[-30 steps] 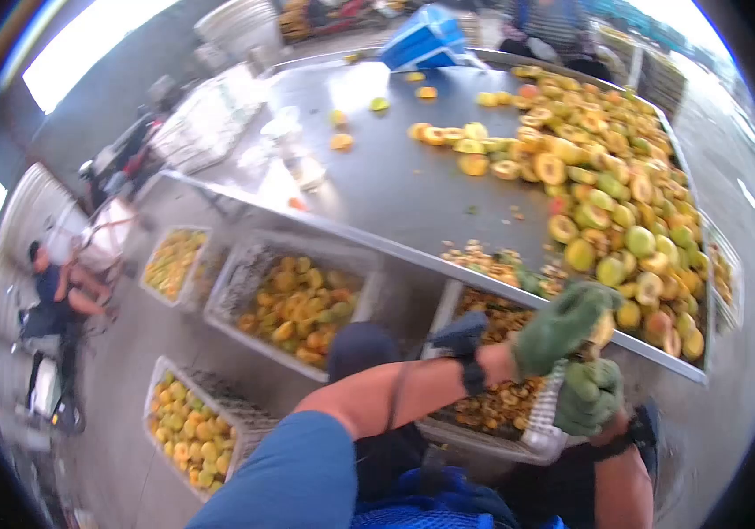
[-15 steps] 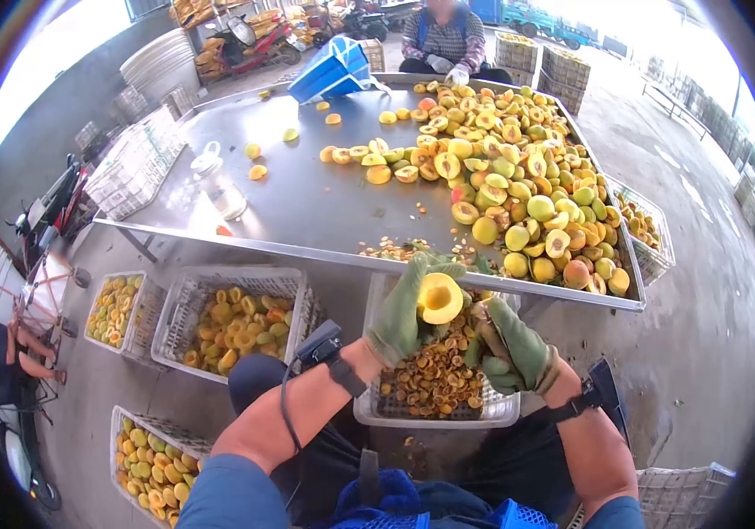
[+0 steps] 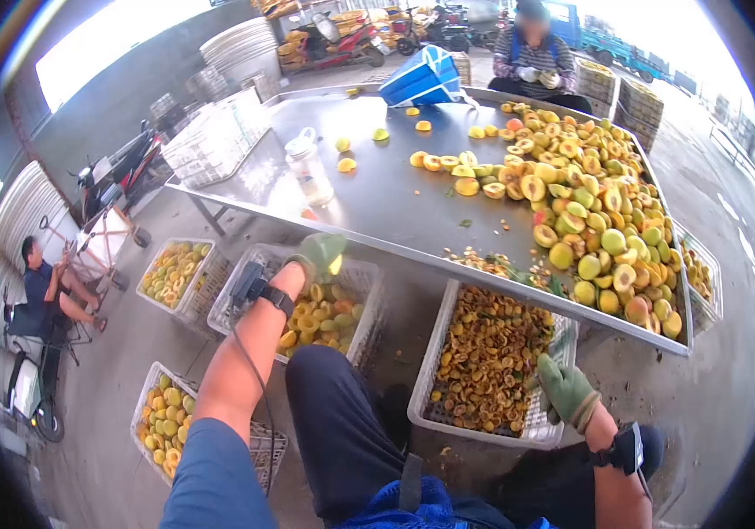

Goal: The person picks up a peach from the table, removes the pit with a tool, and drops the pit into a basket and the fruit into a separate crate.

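My left hand, in a green glove, is over the crate of peach halves beneath the table's near edge. A yellow peach half shows at its fingers, partly hidden by the glove and blurred. My right hand, gloved too, is closed beside the right rim of a white crate. What it holds, if anything, is hidden. Brown pits and scraps fill much of that crate. On the metal table lies a large heap of whole and halved peaches.
A clear jug, a white crate and a blue bag stand on the table. More peach crates sit on the floor at left. A co-worker sits across the table; another person sits far left.
My left hand has moved left with the peach half, from above the pit crate to the crate of halves. My right hand has dropped lower and to the right. The view has turned left.
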`<action>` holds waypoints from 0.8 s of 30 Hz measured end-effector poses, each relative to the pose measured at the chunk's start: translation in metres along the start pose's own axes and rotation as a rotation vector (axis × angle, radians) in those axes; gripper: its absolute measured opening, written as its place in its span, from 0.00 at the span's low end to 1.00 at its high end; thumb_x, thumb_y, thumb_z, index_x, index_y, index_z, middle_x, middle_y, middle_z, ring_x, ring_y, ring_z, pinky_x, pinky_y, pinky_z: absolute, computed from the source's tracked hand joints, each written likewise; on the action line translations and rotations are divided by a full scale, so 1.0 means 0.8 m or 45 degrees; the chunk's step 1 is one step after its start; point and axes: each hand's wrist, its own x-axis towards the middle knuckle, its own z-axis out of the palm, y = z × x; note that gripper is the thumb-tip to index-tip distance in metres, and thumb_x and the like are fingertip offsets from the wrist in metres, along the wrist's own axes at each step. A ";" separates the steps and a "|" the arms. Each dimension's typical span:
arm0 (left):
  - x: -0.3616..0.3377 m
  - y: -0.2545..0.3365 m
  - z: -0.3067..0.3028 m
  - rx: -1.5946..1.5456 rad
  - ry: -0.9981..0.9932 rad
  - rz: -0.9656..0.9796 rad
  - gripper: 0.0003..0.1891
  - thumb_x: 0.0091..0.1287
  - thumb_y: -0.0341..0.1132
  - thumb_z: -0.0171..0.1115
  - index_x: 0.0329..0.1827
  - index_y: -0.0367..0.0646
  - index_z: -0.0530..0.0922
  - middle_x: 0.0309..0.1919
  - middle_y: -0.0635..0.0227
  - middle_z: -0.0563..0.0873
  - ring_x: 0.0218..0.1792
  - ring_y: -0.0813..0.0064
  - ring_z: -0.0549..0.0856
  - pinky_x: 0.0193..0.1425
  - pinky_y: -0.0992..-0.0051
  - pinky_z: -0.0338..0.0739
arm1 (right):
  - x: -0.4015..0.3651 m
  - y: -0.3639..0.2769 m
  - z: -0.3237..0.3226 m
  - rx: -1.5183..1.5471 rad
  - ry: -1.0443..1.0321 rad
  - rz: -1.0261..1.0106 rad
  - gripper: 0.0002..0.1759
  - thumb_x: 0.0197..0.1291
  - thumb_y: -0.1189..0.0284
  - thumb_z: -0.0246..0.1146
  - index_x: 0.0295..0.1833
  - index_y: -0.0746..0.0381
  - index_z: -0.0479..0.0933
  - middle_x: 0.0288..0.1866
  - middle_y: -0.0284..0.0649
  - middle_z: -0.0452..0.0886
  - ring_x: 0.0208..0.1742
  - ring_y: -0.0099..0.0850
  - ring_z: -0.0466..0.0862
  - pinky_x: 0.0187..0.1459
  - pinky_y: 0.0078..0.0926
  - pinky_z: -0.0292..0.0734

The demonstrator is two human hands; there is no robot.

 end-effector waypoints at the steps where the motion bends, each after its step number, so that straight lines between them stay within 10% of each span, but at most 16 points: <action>1: 0.011 -0.024 -0.017 0.002 0.028 -0.117 0.23 0.72 0.57 0.61 0.40 0.43 0.83 0.25 0.68 0.82 0.18 0.73 0.79 0.18 0.70 0.72 | 0.005 0.005 0.003 -0.033 -0.022 0.024 0.36 0.75 0.42 0.52 0.37 0.66 0.85 0.17 0.36 0.77 0.14 0.26 0.74 0.18 0.28 0.68; 4: 0.049 -0.111 -0.030 -0.226 0.037 -0.612 0.25 0.73 0.59 0.60 0.43 0.42 0.83 0.31 0.66 0.84 0.27 0.70 0.83 0.22 0.64 0.75 | 0.024 0.020 0.013 -0.174 -0.063 0.100 0.36 0.74 0.42 0.53 0.37 0.66 0.85 0.18 0.37 0.77 0.18 0.26 0.77 0.21 0.30 0.71; 6: 0.113 -0.248 -0.011 0.042 0.031 -0.037 0.25 0.73 0.59 0.59 0.47 0.42 0.82 0.36 0.63 0.85 0.32 0.68 0.83 0.29 0.63 0.79 | 0.023 0.000 0.018 -0.174 -0.115 0.215 0.35 0.74 0.43 0.53 0.38 0.67 0.84 0.19 0.37 0.78 0.19 0.27 0.78 0.21 0.29 0.71; 8: 0.060 -0.139 0.001 -0.599 0.135 -0.721 0.24 0.76 0.56 0.56 0.55 0.43 0.82 0.45 0.58 0.85 0.43 0.64 0.83 0.47 0.63 0.82 | 0.038 0.005 0.025 -0.140 -0.108 0.241 0.36 0.74 0.43 0.53 0.38 0.68 0.84 0.18 0.37 0.77 0.17 0.26 0.77 0.20 0.28 0.71; 14: 0.151 -0.378 -0.005 0.402 0.294 -0.565 0.21 0.77 0.45 0.52 0.67 0.46 0.78 0.62 0.54 0.81 0.59 0.58 0.82 0.63 0.59 0.78 | 0.079 0.005 0.030 -0.144 -0.066 0.457 0.37 0.75 0.43 0.49 0.40 0.70 0.84 0.16 0.40 0.76 0.12 0.29 0.74 0.16 0.28 0.70; 19: 0.151 -0.371 0.022 1.184 -0.076 -0.479 0.26 0.75 0.45 0.56 0.76 0.54 0.74 0.68 0.56 0.80 0.68 0.55 0.80 0.67 0.54 0.76 | 0.109 0.042 0.032 -0.241 -0.146 0.660 0.38 0.73 0.39 0.53 0.40 0.67 0.84 0.19 0.41 0.78 0.15 0.30 0.76 0.20 0.31 0.73; 24: 0.147 -0.426 0.046 1.080 0.131 -0.298 0.22 0.75 0.44 0.52 0.69 0.49 0.78 0.64 0.57 0.83 0.63 0.58 0.82 0.62 0.57 0.78 | 0.129 0.072 0.029 -0.215 -0.086 0.783 0.39 0.73 0.38 0.53 0.39 0.67 0.84 0.19 0.42 0.79 0.15 0.30 0.78 0.20 0.31 0.74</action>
